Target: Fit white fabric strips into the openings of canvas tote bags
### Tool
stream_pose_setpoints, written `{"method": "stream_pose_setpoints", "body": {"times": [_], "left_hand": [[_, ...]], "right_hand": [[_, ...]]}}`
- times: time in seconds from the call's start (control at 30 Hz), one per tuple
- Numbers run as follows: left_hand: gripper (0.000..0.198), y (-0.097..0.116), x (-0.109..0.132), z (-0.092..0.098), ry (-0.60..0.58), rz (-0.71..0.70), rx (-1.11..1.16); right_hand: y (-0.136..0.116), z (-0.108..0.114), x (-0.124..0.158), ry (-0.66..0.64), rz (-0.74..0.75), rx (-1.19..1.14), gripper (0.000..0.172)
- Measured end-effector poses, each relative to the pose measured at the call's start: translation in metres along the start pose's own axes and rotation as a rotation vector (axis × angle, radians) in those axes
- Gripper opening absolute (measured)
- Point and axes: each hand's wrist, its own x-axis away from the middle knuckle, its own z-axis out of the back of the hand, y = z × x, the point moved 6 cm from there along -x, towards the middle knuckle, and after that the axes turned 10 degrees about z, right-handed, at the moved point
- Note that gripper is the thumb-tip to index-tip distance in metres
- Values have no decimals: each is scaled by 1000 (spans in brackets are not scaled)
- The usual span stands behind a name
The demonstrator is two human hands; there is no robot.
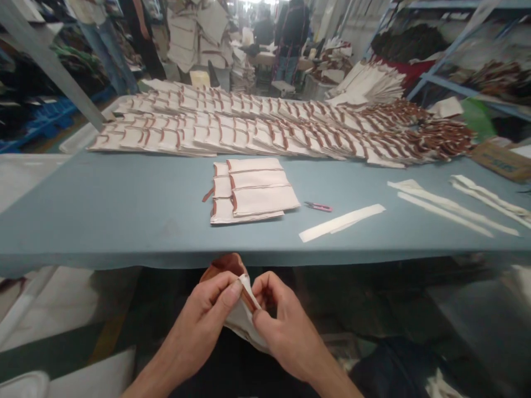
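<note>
Just below the table's front edge, my left hand [218, 301] and my right hand [280, 315] both pinch a cream fabric piece with brown trim [244, 320]. The left thumb and fingers press its upper edge. A little to the right, the right thumb and fingers close on the same edge, where a brown strip shows between folds of cream cloth. Part of the piece hangs below, hidden behind my hands. On the table ahead lie two overlapping stacks of similar cream pieces [261, 188] with brown edges. Beside them is a small pair of pink-handled thread snips [318, 207].
Long overlapping rows of cream and brown pieces [232, 130] cover the back of the blue table [124, 210]. Cream strips [342, 222] lie at the right, near a cardboard box [501, 160]. A metal post [53, 61] slants at the left. Other people stand farther back.
</note>
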Motion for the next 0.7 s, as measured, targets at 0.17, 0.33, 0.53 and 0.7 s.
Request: {"method": "stream_pose_setpoints", "body": {"times": [0.17, 0.33, 0.53, 0.7], "left_hand": [[44, -1, -12, -7, 158, 19, -53], [50, -10, -24, -18, 69, 2, -130], [48, -2, -46, -42, 17, -144, -312], [40, 2, -66, -62, 3, -220, -390]], "right_hand": [[1, 6, 5, 258, 141, 197, 24], [31, 12, -2, 0, -22, -399, 21], [43, 127, -29, 412, 126, 680, 14], [57, 168, -68, 407, 115, 908, 22]]}}
